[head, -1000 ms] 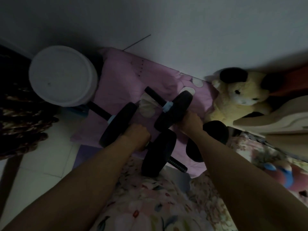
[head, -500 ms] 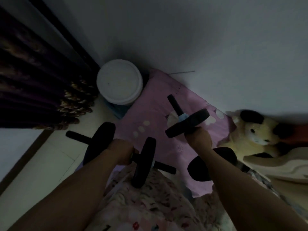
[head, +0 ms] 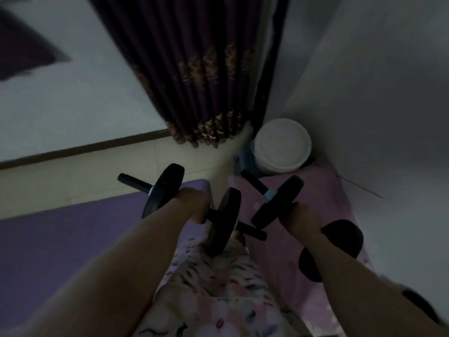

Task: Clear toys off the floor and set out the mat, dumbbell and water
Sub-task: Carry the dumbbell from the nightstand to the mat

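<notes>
I hold two black dumbbells in a dim room. My left hand [head: 193,205] is closed around the bar of the left dumbbell [head: 224,221], between its two round plates. My right hand [head: 300,216] grips the bar of the right dumbbell [head: 278,201], whose near plate shows below my wrist. Both dumbbells hang in the air above the floor. A purple mat [head: 60,244] lies flat on the floor at the lower left, under my left forearm.
A white lidded bucket [head: 281,144] stands in the corner by a dark patterned curtain [head: 206,81]. A pink cloth [head: 323,215] lies along the grey wall on the right. Floral fabric [head: 218,293] fills the bottom centre. Pale floor tiles run beyond the mat.
The view has swung left and up: the plush toy has left the frame, the curtain and the purple mat have come in. Both dumbbells stay gripped and have shifted left toward the mat.
</notes>
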{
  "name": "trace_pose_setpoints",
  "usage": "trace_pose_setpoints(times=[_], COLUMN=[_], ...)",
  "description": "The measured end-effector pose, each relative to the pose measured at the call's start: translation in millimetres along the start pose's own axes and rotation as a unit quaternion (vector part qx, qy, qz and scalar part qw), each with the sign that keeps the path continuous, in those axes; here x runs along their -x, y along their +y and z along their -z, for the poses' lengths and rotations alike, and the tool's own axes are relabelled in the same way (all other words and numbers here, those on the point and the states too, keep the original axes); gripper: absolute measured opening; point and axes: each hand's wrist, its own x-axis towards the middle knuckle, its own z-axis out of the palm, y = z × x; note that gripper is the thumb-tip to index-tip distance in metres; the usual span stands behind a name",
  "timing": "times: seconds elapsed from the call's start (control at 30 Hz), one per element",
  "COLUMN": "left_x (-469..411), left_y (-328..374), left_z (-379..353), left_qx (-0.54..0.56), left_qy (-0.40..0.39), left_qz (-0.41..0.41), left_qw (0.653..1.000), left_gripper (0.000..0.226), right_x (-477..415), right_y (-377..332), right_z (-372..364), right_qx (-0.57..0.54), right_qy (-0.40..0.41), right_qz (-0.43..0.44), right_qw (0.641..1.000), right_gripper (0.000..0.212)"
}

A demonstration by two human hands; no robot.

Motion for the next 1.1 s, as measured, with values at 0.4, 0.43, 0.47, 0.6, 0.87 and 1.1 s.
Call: trace_pose_setpoints(times=[0.4,0.43,0.47,0.6,0.87,1.1], left_x=[80.7,87.4,94.3,123.1,202.9,255.7], left_y=[-83.7,-91.9,-100.7,-135.4,-219.4,-277.2], left_z=[-108.7,-120.9,-132.3,-179.4,-295.1,-375.1], left_qx=[0.172,0.19,0.206,0.267,0.373,0.468], left_qy=[0.04,0.043,0.053,0.07,0.074,0.081], left_qz=[0.126,0.131,0.135,0.154,0.211,0.265], left_qw=[0.976,0.972,0.968,0.949,0.901,0.839], left_gripper=[0.015,0.017,0.02,0.029,0.024,0.015], right_x=[29.0,34.3,42.3,71.6,152.5,205.2], right_y=[-164.5,-180.3,-197.4,-262.9,-404.9,-516.5], right_z=[3.2,-3.5,-10.2,-38.2,-116.4,-177.1], right_qx=[0.225,0.233,0.241,0.295,0.39,0.416], right_qy=[-0.019,-0.017,-0.019,-0.026,-0.01,-0.024], right_qz=[0.226,0.236,0.248,0.28,0.391,0.473], right_qw=[0.948,0.943,0.938,0.913,0.834,0.776], right_gripper=[0.033,0.037,0.038,0.028,0.013,0.016])
